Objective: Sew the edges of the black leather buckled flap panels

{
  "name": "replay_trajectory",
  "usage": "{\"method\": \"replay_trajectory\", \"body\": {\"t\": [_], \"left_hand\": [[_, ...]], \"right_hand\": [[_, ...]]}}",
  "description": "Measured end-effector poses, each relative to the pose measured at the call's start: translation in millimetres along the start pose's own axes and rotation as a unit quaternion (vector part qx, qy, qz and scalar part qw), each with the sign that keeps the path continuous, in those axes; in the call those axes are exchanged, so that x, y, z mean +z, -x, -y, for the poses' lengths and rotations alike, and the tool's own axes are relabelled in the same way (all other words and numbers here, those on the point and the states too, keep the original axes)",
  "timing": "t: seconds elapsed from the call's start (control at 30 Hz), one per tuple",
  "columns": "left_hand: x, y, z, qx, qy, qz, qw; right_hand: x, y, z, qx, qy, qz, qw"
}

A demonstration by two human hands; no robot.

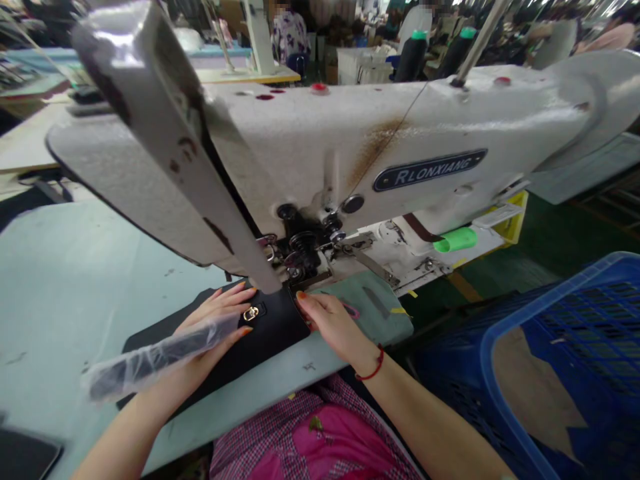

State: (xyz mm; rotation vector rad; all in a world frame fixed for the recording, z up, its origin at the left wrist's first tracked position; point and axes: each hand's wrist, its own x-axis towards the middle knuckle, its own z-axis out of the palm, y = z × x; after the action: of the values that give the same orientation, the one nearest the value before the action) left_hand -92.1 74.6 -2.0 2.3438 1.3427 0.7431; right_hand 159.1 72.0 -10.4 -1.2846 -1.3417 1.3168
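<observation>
A black leather-like panel (pixel 280 317) lies under the needle area of a white sewing machine (pixel 280 133). On it sits a small tab with a gold buckle (pixel 251 313). My left hand (pixel 220 313) rests flat on the panel, fingers spread, beside the buckle. A dark strap in clear plastic wrap (pixel 165 357) lies across the back of that hand and wrist. My right hand (pixel 327 320) grips the panel's right edge, thumb on top and the other fingers mostly hidden. Just beyond it are pink-handled scissors (pixel 353 311), partly covered by the hand.
A blue plastic basket (pixel 487 360) holding brown sheet material stands at right. The machine's grey lever-like bar (pixel 200 173) slants down near my left hand. A green tube (pixel 455 240) lies under the machine arm. Another black piece (pixel 25 457) is at lower left. People sit behind.
</observation>
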Motion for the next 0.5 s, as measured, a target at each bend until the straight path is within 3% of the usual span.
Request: {"method": "replay_trajectory", "body": {"t": [0.1, 0.27, 0.5], "left_hand": [[-6.2, -5.3, -9.4, 0.044, -0.046, 0.002, 0.998], [-15.2, -12.9, -24.3, 0.065, -0.095, 0.009, 0.993], [-8.9, -12.5, -3.1, 0.115, -0.127, 0.026, 0.985]], "right_hand": [[3.5, -4.5, 0.6, 0.018, -0.030, 0.042, 0.998], [12.1, -11.6, -3.6, 0.027, -0.018, 0.031, 0.999], [17.4, -18.4, -5.7, 0.037, 0.039, 0.017, 0.998]]}}
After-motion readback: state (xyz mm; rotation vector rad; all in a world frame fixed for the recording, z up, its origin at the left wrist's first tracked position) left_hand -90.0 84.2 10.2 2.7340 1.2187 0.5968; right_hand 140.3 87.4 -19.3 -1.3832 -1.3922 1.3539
